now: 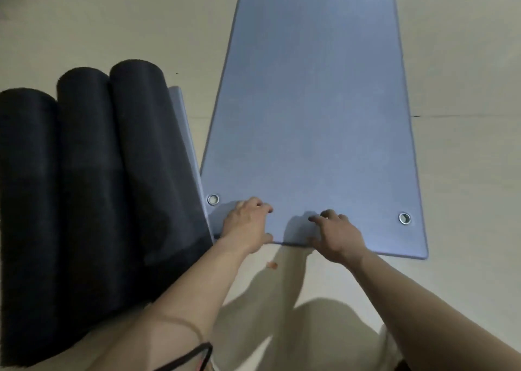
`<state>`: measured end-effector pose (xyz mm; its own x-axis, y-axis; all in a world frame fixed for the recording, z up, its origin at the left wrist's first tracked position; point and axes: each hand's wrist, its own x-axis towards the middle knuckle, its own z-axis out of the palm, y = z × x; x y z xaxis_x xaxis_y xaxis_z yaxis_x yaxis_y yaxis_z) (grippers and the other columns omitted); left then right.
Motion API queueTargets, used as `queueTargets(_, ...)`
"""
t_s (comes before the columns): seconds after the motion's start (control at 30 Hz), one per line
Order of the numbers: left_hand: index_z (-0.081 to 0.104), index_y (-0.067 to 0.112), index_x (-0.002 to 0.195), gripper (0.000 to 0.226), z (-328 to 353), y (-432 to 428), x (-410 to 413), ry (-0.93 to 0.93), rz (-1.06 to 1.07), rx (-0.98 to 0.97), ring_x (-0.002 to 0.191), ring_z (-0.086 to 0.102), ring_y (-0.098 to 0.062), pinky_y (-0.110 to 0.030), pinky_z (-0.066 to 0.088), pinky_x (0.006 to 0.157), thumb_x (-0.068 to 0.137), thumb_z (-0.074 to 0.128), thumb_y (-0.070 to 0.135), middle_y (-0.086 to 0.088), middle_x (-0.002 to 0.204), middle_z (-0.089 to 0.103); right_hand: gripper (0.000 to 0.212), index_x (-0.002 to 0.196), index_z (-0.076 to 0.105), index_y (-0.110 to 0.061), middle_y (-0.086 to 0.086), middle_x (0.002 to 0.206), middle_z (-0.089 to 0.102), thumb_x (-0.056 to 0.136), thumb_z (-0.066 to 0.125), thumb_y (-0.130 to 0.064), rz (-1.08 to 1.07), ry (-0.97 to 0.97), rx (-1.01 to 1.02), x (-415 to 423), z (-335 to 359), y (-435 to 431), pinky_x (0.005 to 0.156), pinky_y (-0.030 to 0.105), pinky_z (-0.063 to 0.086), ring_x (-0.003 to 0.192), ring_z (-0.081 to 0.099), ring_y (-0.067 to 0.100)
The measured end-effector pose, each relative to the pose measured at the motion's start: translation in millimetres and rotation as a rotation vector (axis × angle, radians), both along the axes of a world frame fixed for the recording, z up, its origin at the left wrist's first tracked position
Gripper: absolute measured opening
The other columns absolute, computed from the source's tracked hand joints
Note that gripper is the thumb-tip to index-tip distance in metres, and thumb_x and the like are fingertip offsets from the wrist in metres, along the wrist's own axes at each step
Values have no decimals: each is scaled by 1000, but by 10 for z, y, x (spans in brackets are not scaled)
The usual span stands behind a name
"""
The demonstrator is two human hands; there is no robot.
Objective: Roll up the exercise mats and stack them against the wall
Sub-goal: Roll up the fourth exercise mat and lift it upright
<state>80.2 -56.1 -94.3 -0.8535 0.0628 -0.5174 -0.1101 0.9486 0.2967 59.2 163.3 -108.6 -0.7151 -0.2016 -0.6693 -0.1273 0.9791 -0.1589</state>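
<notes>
Both hands, left hand (pixel 248 225) and right hand (pixel 337 236), curl over the near short edge of a blue mat (pixel 310 102) lying flat on the pale floor (pixel 84 26), apparently starting its roll. A tight, even first turn is needed next. The smooth foam carries metal eyelets (pixel 213 199). Three dark, matte rolled mats (pixel 84 159) lie alongside.

- Three dark rolled mats (pixel 84 159) lie just beside the left edge of the blue mat (pixel 310 102)
- Bare floor (pixel 465 159) lies open along its right side and near end
</notes>
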Motion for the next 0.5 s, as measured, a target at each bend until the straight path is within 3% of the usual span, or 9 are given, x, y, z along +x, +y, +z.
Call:
queueTargets(0.1, 12, 37, 158, 109, -389, 334, 199, -184, -148, -185, 149, 14, -41, -52, 31, 117, 76, 83, 49, 0, 166, 9, 85, 152, 25, -39, 1, 152, 27, 83, 70, -60, 104, 20, 99, 256, -263, 571, 94, 44, 50, 133, 38, 33)
queueTargets(0.17, 4, 38, 158, 110, -539, 410, 290, -147, -197, -302, 147, 13, -44, -52, 35, 114, 79, 79, 53, -1, 166, 1, 89, 145, 25, -41, 2, 145, 31, 76, 79, -56, 148, 103, 151, 336, -469, 770, 85, 42, 50, 125, 43, 32)
queueTargets(0.23, 9, 42, 156, 97, -600, 407, 294, -41, -209, -349, 141, 24, -37, -44, 44, 107, 84, 74, 51, 1, 165, 8, 85, 134, 34, -34, 6, 131, 45, 68, 87, -39, 143, 237, 189, 332, -607, 900, 69, 39, 46, 107, 52, 33)
queueTargets(0.33, 27, 42, 150, 78, -653, 376, 221, 51, -234, -347, 129, 39, -32, -40, 54, 91, 87, 72, 48, 3, 157, 26, 69, 126, 43, -24, 13, 117, 56, 67, 75, -10, 193, 431, 157, 291, -709, 1077, 56, 36, 34, 88, 55, 36)
queueTargets(0.43, 52, 32, 134, 75, -637, 374, 198, 52, -304, -431, 103, 57, -33, -37, 59, 58, 69, 89, 42, -7, 134, 53, 57, 129, 53, -16, 15, 116, 57, 74, 68, -11, 310, 514, 126, 291, -766, 1175, 53, 35, 32, 85, 56, 37)
queueTargets(0.5, 59, 26, 135, 74, -701, 374, 268, 76, -349, -480, 102, 60, -36, -36, 57, 56, 68, 90, 32, -13, 132, 58, 49, 130, 58, -12, 16, 115, 58, 81, 54, -13, 349, 548, 114, 310, -804, 1232, 52, 35, 37, 84, 57, 37)
